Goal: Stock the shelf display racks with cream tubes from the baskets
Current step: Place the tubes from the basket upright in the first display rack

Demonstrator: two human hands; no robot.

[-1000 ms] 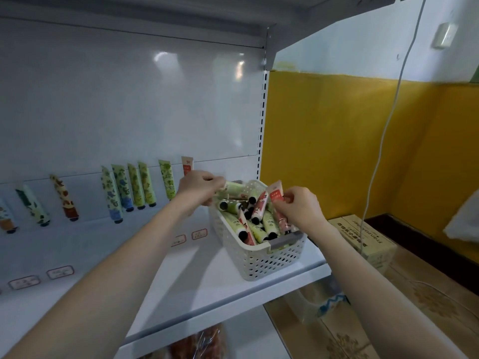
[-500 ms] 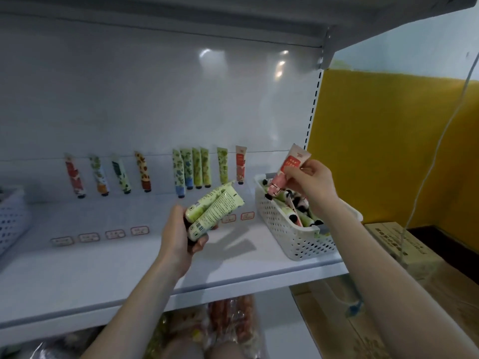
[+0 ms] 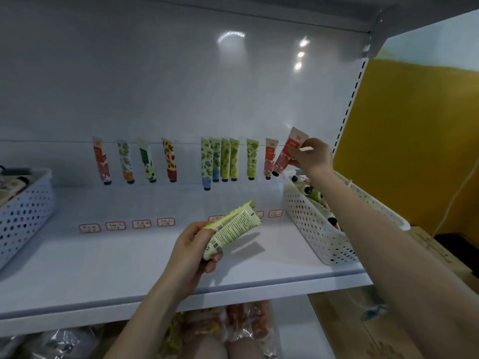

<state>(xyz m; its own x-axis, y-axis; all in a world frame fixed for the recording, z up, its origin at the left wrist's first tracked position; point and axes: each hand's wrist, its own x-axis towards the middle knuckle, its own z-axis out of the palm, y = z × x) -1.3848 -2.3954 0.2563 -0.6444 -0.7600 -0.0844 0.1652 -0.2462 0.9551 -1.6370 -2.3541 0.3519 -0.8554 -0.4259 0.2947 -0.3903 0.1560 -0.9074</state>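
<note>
My left hand [image 3: 193, 251] grips two pale green cream tubes [image 3: 233, 228] above the white shelf [image 3: 129, 260]. My right hand [image 3: 312, 158] pinches a red and white cream tube [image 3: 289, 151] by its flat end, held tilted just right of the row of tubes [image 3: 228, 160] that lean against the back panel. Below my right forearm stands a white perforated basket [image 3: 311, 221] with several more tubes inside.
A second white basket [image 3: 23, 211] sits at the shelf's left end. Small price labels [image 3: 127, 224] lie in a row on the shelf. Packaged goods [image 3: 238, 325] fill the shelf below. A cardboard box [image 3: 435, 252] and a yellow wall [image 3: 414, 141] are on the right.
Both hands came out of the right basket, each with tubes. My right hand has carried the red tube up and left toward the row; my left hand holds the green tubes lower.
</note>
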